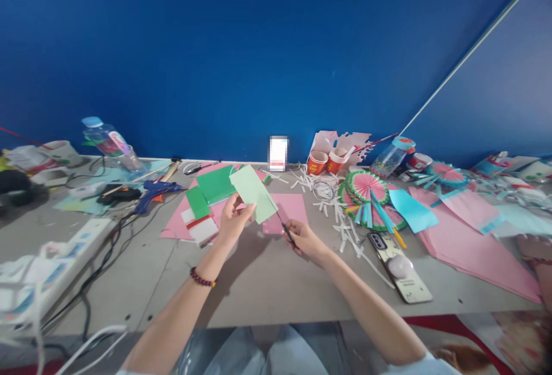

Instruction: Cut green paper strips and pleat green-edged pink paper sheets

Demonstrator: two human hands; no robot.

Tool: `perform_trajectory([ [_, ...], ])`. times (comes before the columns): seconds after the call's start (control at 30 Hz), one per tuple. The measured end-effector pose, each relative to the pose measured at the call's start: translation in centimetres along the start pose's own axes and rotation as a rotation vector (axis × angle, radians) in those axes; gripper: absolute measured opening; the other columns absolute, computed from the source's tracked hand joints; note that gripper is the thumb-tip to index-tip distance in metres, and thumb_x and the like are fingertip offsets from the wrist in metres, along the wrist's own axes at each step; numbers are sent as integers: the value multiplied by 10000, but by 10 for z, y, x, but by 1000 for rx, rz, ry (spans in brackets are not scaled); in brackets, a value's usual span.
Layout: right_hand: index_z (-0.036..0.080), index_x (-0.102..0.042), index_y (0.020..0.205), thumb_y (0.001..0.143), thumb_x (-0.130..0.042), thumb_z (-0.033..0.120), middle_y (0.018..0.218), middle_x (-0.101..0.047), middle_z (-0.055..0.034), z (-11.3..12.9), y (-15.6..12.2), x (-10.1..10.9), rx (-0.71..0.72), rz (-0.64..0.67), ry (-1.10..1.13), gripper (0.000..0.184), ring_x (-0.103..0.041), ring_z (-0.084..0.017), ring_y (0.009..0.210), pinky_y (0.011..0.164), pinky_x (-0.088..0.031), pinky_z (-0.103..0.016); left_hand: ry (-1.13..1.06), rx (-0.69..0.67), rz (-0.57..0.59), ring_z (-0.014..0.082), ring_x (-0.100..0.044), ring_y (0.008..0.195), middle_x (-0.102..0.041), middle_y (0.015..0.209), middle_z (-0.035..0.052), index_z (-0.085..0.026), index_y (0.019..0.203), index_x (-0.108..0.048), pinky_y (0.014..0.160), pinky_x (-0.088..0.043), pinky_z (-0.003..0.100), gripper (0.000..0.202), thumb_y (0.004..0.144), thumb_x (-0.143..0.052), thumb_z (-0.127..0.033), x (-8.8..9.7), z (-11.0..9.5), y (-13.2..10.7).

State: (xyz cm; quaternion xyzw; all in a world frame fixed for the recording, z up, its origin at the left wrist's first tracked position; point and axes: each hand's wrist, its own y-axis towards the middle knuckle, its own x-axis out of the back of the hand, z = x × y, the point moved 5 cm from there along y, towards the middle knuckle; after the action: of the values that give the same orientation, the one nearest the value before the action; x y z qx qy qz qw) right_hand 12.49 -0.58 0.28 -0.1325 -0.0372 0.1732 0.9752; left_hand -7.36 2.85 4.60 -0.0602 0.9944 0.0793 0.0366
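Observation:
My left hand (233, 218) pinches the lower left edge of a light green sheet of paper (253, 193) and holds it up over the grey table (259, 283). My right hand (303, 236) is closed round the handles of small dark scissors (284, 226), whose blades point up-left and meet the paper's lower right edge. A bead bracelet (202, 278) sits on my left wrist. Under the hands lie pink sheets (290, 207) and dark green paper (215, 184).
To the right lie folded paper fans (366, 191), white paper strips (345, 231), a phone (401, 268), red paper cups (326, 161) and large pink sheets (474, 243). To the left lie a blue glue gun (153, 192), cables, a power strip (81, 240) and a water bottle (110, 142). Another person's hand (537, 248) shows at far right.

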Motion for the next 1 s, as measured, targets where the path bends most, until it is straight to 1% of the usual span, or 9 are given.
perform_trajectory([
  [0.37,211,-428,757,726,-625,569,462,-458,110,-1,0,1,-2,1,-26,410,-299,-26,290,294,-199,-153,-12,17,8,138,-628,687,-653,1096,94,-208,1127,-569,533,-518,222,514,682,-723,-414,-1,1,-1],
  [0.63,213,-427,749,740,-623,541,470,-460,112,-1,0,0,-5,10,-28,382,-296,-24,291,291,-198,-156,-23,7,-4,144,-615,700,-670,996,67,-202,1095,-593,522,-497,214,470,701,-712,-427,0,1,0],
  [0.7,213,-422,748,747,-620,532,472,-459,111,-2,0,0,2,21,-33,374,-297,-24,293,290,-200,-154,-13,14,-17,143,-606,684,-679,922,51,-195,1032,-627,531,-493,223,415,707,-706,-441,0,1,-1],
  [0.77,213,-426,753,749,-619,523,473,-454,112,-3,-1,-1,0,31,-35,366,-298,-24,296,290,-202,-153,17,14,-44,148,-603,680,-681,828,35,-186,928,-663,554,-488,233,355,708,-701,-462,2,3,-1],
  [0.83,210,-436,760,745,-624,516,475,-449,112,-4,-1,-3,-7,43,-35,360,-305,-24,300,292,-212,-152,41,30,-75,165,-614,697,-686,774,36,-174,843,-686,583,-488,250,350,693,-707,-489,4,6,-1],
  [0.9,208,-442,764,737,-634,514,474,-452,111,-5,-1,-4,-17,59,-38,362,-313,-25,300,293,-222,-152,44,62,-95,188,-632,716,-703,774,55,-158,812,-703,614,-498,277,384,658,-729,-508,6,10,-1],
  [1.0,206,-447,767,732,-640,516,464,-457,111,-6,-1,-5,-30,80,-49,366,-323,-27,298,293,-233,-149,47,92,-109,211,-649,731,-722,808,86,-138,817,-719,637,-511,307,422,614,-762,-505,6,12,-1],
])
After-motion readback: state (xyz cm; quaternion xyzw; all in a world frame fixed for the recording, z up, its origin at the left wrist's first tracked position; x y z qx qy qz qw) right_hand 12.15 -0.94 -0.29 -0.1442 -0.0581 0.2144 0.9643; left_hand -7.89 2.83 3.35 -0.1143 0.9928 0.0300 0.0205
